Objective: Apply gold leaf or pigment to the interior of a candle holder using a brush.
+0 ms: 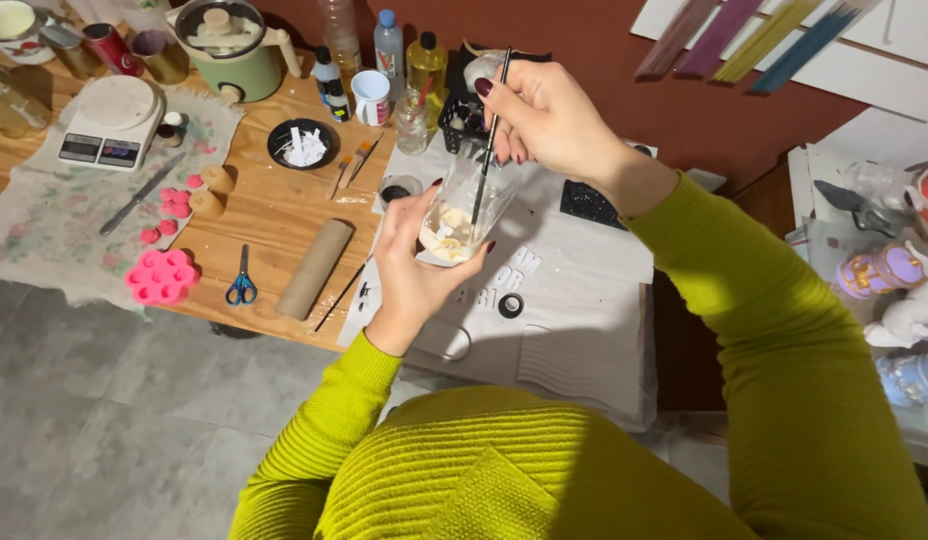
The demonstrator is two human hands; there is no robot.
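- Left hand [409, 265], centre of frame: wrapped around one clear plastic cup [462, 215], tilted, with pale cream chunks at its bottom; cup held above the paper-covered part of the table
- Right hand [544, 115], upper centre: fingertips pinched on one thin dark stick [487, 140]; its lower end reaches down inside the cup, into the pale material
- Both sleeves yellow-green ribbed knit; nails dark red
- Counts, left half of frame: one white kitchen scale [106, 122]; one knife [139, 195] on the cloth; one pair of blue-handled scissors [242, 280]; one cardboard tube [315, 268] just beside the scissors; one pink flower-shaped mould [162, 277]; several small pink pieces near it, exact number unclear; two short tan cylinders [212, 190]
- Upper edge: one green pot with glass lid [229, 45]; one white mug [370, 97]; one bottle of yellow liquid [426, 65]; two clear bottles beside it; one black dish [303, 143] holding white scraps; two small brushes [354, 163]
- Surface: wooden table [264, 215]; floral cloth [44, 220] at left; white paper sheets [574, 310] at centre, one black ring lying on them
- Room: grey tiled floor [114, 420] lower left; dark red wall [684, 110] at top; four coloured strips upper right; pale figurines at right edge
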